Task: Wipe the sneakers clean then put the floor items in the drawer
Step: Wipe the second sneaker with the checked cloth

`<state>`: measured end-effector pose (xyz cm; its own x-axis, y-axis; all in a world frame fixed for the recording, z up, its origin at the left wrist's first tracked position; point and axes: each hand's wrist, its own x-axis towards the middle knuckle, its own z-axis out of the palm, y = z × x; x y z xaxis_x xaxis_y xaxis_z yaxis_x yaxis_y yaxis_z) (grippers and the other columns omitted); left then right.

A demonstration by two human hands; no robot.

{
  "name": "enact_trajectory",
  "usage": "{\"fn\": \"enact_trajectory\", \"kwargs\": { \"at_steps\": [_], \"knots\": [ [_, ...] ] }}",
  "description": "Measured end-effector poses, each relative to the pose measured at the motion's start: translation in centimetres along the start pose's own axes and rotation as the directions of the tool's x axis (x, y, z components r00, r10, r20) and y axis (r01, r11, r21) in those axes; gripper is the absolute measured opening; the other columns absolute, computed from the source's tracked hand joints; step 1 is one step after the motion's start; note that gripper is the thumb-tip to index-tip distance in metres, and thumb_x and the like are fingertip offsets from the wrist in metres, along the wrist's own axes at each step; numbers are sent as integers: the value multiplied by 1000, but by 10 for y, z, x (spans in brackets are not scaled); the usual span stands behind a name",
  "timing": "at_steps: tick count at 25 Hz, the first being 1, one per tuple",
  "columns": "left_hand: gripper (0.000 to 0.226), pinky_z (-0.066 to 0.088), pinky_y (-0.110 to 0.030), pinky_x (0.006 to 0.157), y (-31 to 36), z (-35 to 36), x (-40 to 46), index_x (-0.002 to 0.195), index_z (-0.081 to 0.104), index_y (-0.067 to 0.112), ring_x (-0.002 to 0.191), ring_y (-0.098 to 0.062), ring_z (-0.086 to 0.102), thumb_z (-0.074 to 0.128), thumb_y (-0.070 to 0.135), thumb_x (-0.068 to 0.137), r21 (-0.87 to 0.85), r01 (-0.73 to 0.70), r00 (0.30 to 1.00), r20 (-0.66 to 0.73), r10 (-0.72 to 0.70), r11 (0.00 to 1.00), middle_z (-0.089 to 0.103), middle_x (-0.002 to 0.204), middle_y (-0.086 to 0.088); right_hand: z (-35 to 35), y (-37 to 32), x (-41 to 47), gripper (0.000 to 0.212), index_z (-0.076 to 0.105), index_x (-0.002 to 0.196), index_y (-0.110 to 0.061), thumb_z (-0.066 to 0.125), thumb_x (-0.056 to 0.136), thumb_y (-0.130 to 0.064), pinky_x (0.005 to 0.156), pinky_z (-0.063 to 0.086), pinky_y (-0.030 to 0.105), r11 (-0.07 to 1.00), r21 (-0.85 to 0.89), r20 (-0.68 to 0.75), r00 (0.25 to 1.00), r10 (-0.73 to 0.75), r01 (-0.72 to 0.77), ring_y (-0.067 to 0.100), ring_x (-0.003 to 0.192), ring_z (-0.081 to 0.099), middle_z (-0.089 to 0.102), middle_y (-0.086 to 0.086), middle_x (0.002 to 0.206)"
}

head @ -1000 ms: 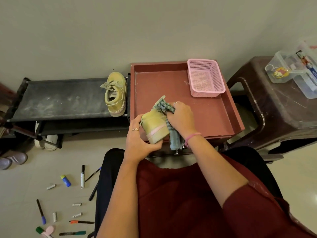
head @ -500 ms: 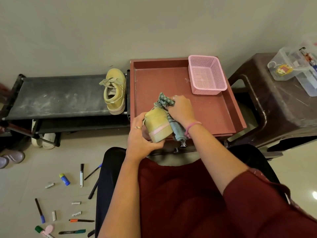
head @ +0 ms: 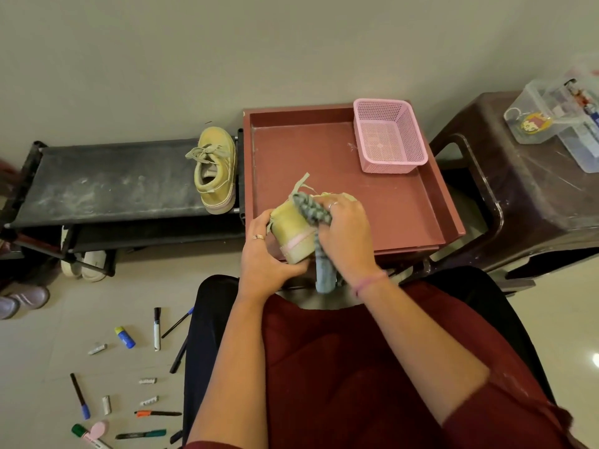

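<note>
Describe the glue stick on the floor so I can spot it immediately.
Look at the floor left of the person's knees, where the pens lie scattered. The glue stick lies near the top of that scatter, left of the white marker: short, stubby, blue-bodied, with a yellow cap.

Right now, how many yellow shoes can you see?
2. One yellow sneaker sits on the black rack. The other sneaker is held in the left hand while the right hand wipes it with a cloth.
</note>
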<state>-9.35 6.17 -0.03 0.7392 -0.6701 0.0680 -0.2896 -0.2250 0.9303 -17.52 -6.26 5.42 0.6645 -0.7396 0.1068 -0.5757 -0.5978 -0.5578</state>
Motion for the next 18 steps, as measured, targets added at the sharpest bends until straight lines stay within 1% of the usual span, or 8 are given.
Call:
{"fn": "enact_trajectory", "kwargs": {
  "at_steps": [3, 5, 7, 9, 11, 14, 16, 18],
  "knots": [
    [90, 33, -4, 94, -1, 4, -4, 132, 46, 20, 117, 7, 44, 91, 16, 54, 32, -24, 1000, 7, 24, 999, 46, 122, 10, 11, 25, 36, 22, 67, 98, -6, 51, 85, -2, 79, 47, 33, 984, -33, 46, 983, 177, -176, 29, 98, 57, 66, 9, 101],
    [91, 32, -2, 94, -3, 4, -5, 133, 45, 20, 117, 10, 42, 92, 15, 55, 14, 3, 1000, -9, -3, 1000, 45, 123, 13, 10, 19, 35, 18, 68, 93, -5, 52, 84, -3, 77, 51, 38, 979, 21, 58, 978, 203, -204, 29, 93, 61, 67, 9, 94],
    [95, 33, -2, 94, -1, 4, -5, 135, 45, 20, 118, 7, 44, 93, 18, 54, -12, 28, 1000, -13, -29, 1000, 47, 126, 10, 3, 0, 10, 20, 68, 96, -4, 52, 83, -2, 80, 49, 33, 981, 101, 53, 986, 160, -165, 24, 92, 59, 66, 7, 96],
    [98, 34, -2, 95, 1, 5, -4, 136, 44, 20, 119, 2, 46, 95, 22, 53, -25, 46, 999, -4, -46, 999, 47, 128, 7, -8, -16, -20, 29, 68, 105, -6, 54, 81, 1, 85, 41, 24, 989, 142, 20, 999, 29, -32, 20, 97, 51, 63, 2, 104],
    [96, 33, -2, 94, 2, 7, -4, 135, 45, 21, 119, 4, 46, 94, 24, 52, -24, 39, 999, -4, -39, 999, 47, 128, 8, -12, -11, -30, 38, 66, 115, -11, 55, 81, 2, 88, 32, 17, 993, 96, 6, 998, -67, 66, 18, 103, 46, 61, -3, 113],
    [90, 33, 0, 91, 3, 7, -4, 132, 46, 23, 116, 11, 45, 88, 25, 53, -22, 38, 998, -46, -39, 999, 48, 125, 8, -2, 21, 2, 24, 70, 100, -9, 54, 84, 0, 84, 40, 21, 986, 91, 6, 990, 138, -138, 25, 98, 56, 66, 4, 102],
    [89, 34, -2, 94, 4, 7, -3, 132, 46, 25, 117, 9, 45, 88, 26, 54, -38, 40, 997, -67, -42, 999, 48, 124, 8, 0, 27, 21, 14, 68, 83, -15, 58, 85, -6, 85, 49, 34, 920, 237, 19, 948, 318, -314, 27, 88, 61, 67, 4, 86],
    [88, 39, -11, 99, 2, 7, -3, 129, 46, 36, 119, 3, 48, 91, 26, 54, -65, 41, 996, -74, -46, 997, 49, 123, 17, 2, 17, 14, 13, 63, 79, -20, 59, 87, -11, 82, 49, 34, 909, 273, 26, 947, 321, -315, 23, 85, 60, 65, 0, 83]
  ]
}}
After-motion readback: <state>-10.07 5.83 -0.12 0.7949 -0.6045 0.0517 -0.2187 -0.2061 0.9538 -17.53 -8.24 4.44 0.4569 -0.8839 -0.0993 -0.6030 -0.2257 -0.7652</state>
